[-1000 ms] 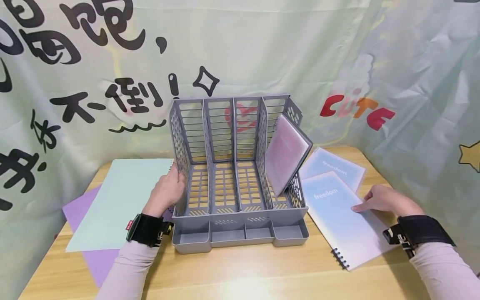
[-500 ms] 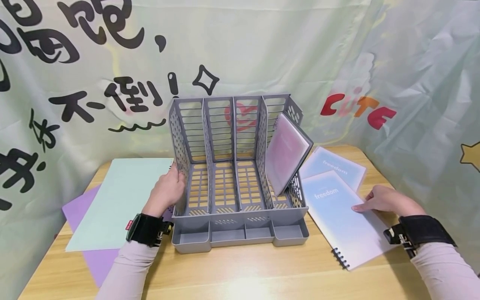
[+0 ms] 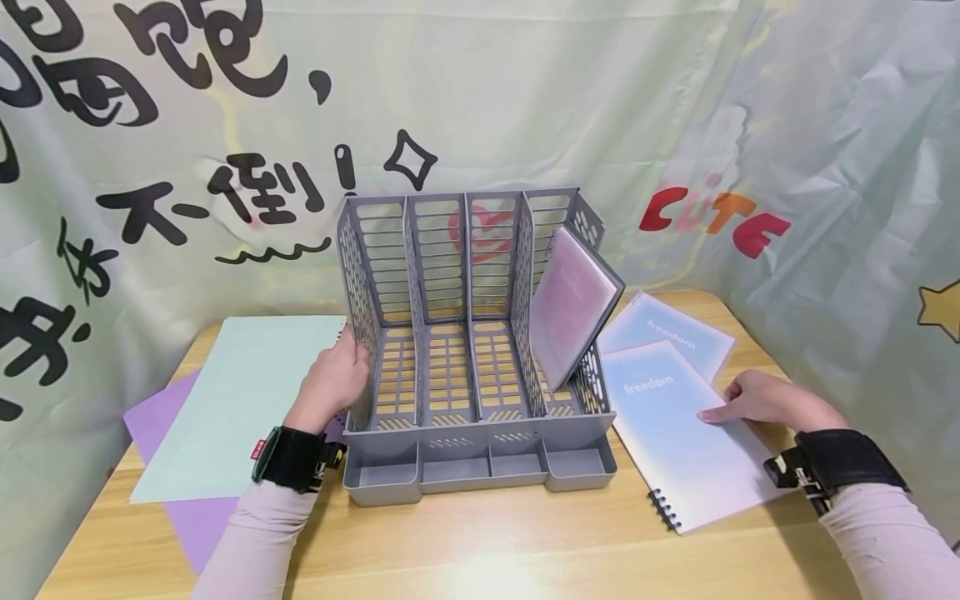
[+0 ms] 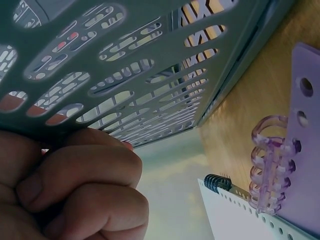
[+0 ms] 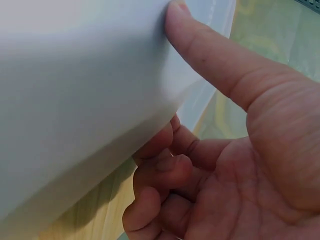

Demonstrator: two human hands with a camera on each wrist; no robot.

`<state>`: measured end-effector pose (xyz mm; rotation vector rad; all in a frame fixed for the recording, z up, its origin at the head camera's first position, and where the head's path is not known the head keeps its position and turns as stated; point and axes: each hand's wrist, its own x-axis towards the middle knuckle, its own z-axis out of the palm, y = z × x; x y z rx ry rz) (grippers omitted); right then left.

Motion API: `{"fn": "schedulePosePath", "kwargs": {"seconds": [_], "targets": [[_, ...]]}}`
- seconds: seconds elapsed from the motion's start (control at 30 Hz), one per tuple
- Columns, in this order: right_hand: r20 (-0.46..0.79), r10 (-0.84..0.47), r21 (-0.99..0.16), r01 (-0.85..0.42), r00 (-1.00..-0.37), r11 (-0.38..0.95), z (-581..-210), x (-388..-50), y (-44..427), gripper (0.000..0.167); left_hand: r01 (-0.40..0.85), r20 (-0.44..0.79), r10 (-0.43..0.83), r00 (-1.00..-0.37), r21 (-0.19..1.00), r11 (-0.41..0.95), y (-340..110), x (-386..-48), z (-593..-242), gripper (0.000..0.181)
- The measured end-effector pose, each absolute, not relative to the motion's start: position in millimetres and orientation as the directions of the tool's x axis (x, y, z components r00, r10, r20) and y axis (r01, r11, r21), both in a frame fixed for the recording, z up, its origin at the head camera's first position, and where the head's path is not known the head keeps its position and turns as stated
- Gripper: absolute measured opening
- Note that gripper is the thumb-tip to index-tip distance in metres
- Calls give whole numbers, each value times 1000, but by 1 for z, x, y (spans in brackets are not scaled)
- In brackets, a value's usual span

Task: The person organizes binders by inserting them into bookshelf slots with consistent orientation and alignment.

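Already racked: a pink notebook; left fingers grip the rack, right fingers pinch the near blue notebook, other notebooks outside.

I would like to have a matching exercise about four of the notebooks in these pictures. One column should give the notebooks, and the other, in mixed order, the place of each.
Notebooks
1. pale green rectangular notebook
2. purple notebook with translucent rings
3. pink notebook with glossy cover
4. nearer blue-and-white "freedom" notebook with black rings

Places
A. in the rightmost slot of the grey plastic rack
B. held at its edge by the right hand
C. left of the rack, on top of another notebook
D. left of the rack, partly underneath another notebook

Pairs: 1-C, 2-D, 3-A, 4-B
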<state>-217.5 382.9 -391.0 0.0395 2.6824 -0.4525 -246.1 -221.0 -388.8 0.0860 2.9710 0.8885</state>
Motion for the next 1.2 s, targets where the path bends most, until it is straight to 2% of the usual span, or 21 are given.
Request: {"fn": "schedulePosePath", "kwargs": {"seconds": [0.3,0.73,0.93,1.2], "targets": [[-406,-39,-326,105,-913,939,-393,-216,384,58,36,-30,62,-998,545,838,-220,-245,-386,64],[-441,-57,-387,133,-896,912,-392,-206,387,52,49,-24,74,-997,541,840,-221,-245,-388,65],[-396,-35,-380,129,-918,916,-393,-205,389,52,49,-22,72,-997,539,841,-221,-245,-388,64],[-336,-64,-441,98,-940,892,-399,-198,387,46,46,-27,73,-997,539,841,-220,-245,-387,65]]}}
